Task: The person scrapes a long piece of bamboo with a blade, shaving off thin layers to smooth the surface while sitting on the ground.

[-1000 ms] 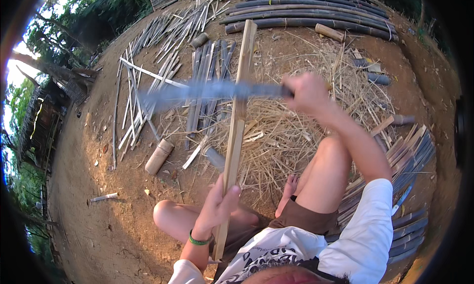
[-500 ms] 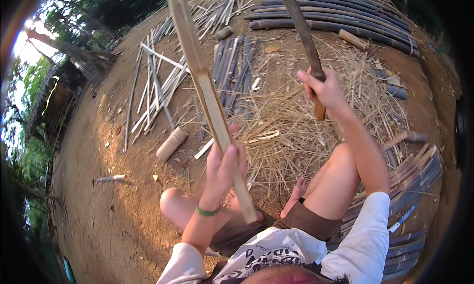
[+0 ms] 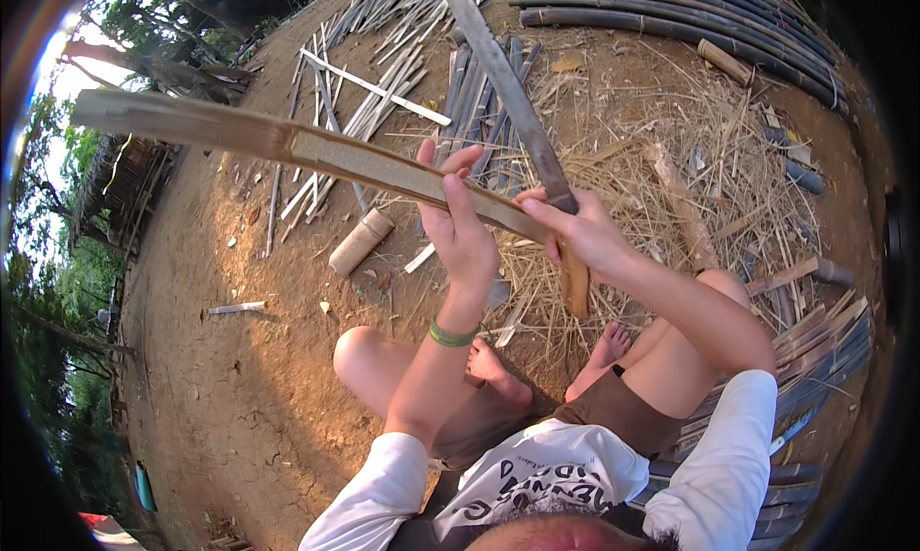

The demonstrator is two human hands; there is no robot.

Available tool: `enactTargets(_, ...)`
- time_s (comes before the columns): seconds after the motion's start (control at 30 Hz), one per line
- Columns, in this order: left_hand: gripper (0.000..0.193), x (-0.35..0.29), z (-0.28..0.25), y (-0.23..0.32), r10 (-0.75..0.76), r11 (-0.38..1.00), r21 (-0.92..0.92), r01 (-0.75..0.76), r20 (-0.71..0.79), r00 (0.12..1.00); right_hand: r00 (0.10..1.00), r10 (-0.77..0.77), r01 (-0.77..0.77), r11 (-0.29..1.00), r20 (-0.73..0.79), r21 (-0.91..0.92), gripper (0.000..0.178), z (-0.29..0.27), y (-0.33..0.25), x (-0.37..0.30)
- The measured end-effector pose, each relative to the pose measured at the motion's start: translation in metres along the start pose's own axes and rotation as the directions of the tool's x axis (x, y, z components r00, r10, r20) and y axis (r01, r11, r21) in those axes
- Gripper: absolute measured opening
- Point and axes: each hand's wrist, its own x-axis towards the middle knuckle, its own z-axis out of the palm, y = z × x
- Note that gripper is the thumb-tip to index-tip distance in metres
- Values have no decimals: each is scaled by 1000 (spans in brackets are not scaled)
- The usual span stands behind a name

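Note:
A long split bamboo piece (image 3: 364, 165) slants across the view, its pale hollow inside turned up and its far end at the upper left. My left hand (image 3: 464, 235) holds it loosely near the middle, thumb on one side and partly spread fingers on the other. Wrapped round the wooden handle of a machete is my right hand (image 3: 589, 233). The long dark blade (image 3: 508, 91) points up and away. The near end of the bamboo meets my right fingers beside the handle; whether they also grip it, I cannot tell.
Shavings (image 3: 623, 187) cover the ground ahead of my bare feet. A short bamboo section (image 3: 361, 241) lies left of them. Farther off are pale strips (image 3: 383, 101), dark split pieces (image 3: 470, 91) and long bamboo poles (image 3: 661, 24). More split bamboo (image 3: 815, 359) is stacked at my right.
The bamboo piece has swung from steep to nearly level, its far end going left. My left hand has risen and loosened its fingers. My right hand has come down and left, bringing the machete close.

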Motion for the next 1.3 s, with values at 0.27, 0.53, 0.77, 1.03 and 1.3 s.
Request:
enactTargets(0.27,53,10,-18,10,7,1000,-4,-7,-46,999,996,-35,40,998,78,-57,32,35,28,26)
enactTargets(0.53,100,111,-151,72,269,703,-711,-24,235,934,979,-205,205,978,16,-35,32,41,61,50)
enactTargets(0.77,58,127,-213,153,3,816,-570,100,176,984,972,-234,226,960,-26,-167,29,37,115,80)
enactTargets(1.03,54,32,-156,66,-1,975,-224,-3,-18,1000,952,-196,75,893,-234,-443,33,23,175,78)
enactTargets(1.3,62,-2,-145,15,-42,997,-76,28,-191,981,991,55,-94,933,-119,-346,52,78,194,-12)
